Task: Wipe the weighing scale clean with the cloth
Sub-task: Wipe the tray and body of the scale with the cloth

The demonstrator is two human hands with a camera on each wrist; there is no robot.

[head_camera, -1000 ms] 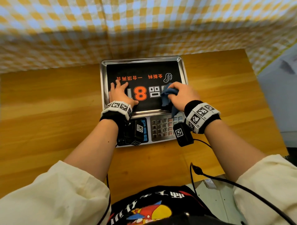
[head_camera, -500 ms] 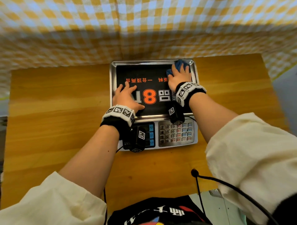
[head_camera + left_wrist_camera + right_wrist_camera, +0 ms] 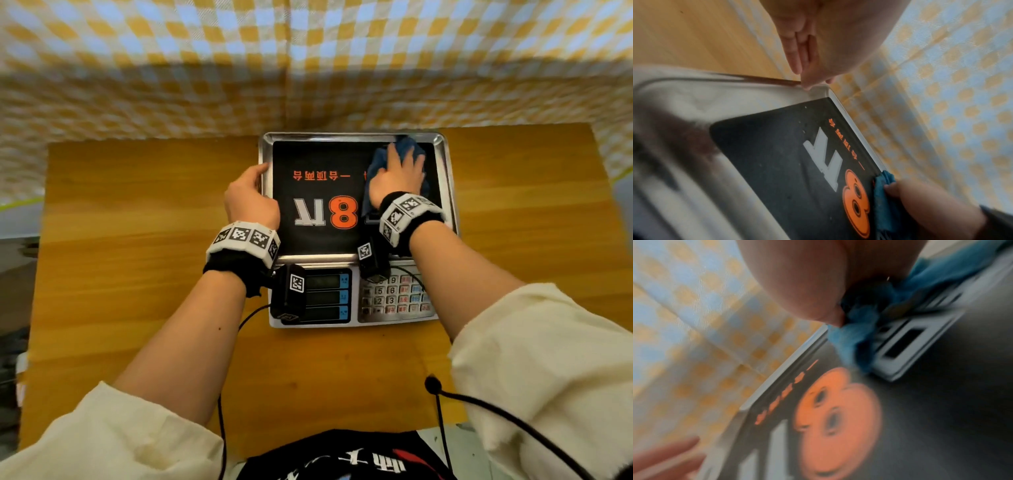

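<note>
Weighing scale [image 3: 356, 229] is set on a wooden table [image 3: 137, 240], toward the table's far edge, with its steel pan [image 3: 349, 137] carrying a black printed mat [image 3: 318, 212] marked with a large orange 8. A yellow-and-white checked curtain [image 3: 308, 61] hangs just beyond the scale. On the near side of the scale a display panel [image 3: 325, 298] and a keypad [image 3: 397, 298] are seen, partly covered by black camera units strapped under both wrists. A black cable [image 3: 479, 407] is trailed across the near part of the table.

A blue cloth [image 3: 404, 150] is pressed onto the mat at the far right corner of the scale by the right hand [image 3: 397, 174]; its fingers [image 3: 409, 159] are laid flat and spread over the cloth, with folds of cloth showing beyond and beside them. In the right wrist view the cloth [image 3: 857, 331] is seen bunched under the palm, though that picture is blurred.

The left hand [image 3: 250, 198] is set against the left rim of the scale's pan, thumb toward the rim; in the left wrist view its fingers [image 3: 797, 53] are held straight and together, their tips touching the rim near the pan's far left corner.
</note>
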